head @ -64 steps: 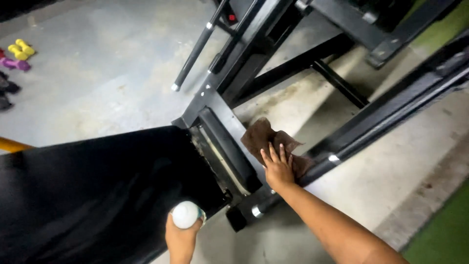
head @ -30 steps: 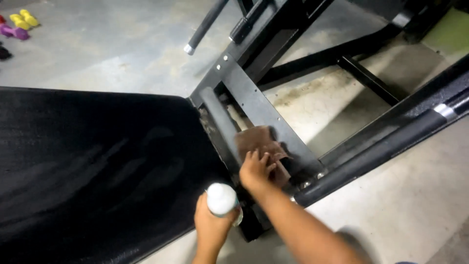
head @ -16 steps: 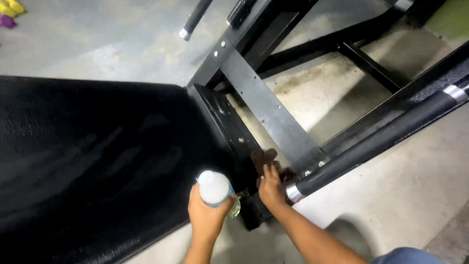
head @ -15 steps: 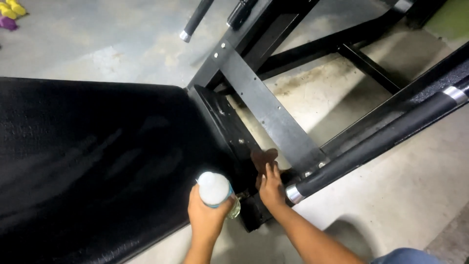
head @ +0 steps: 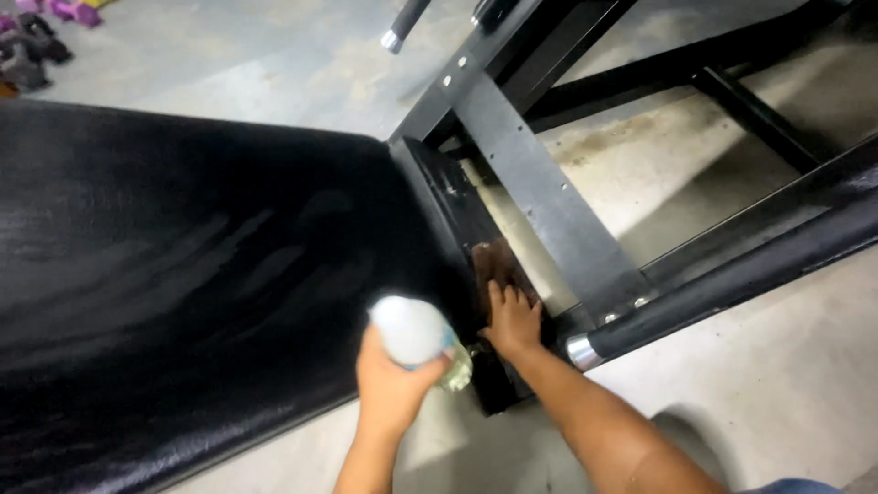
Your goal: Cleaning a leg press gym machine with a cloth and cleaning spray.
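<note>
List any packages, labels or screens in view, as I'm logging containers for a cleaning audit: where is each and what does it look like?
Bottle: held in the left hand, beside the black bench pad; rounded white top, clear pale body, blurred.
No signs or screens are visible.

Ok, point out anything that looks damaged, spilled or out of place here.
Nothing looks broken or spilled. The black bench pad shows pale smeary streaks, and the concrete floor beneath the frame is darkly stained. Small dumbbells lie loose on the floor, far left.
</note>
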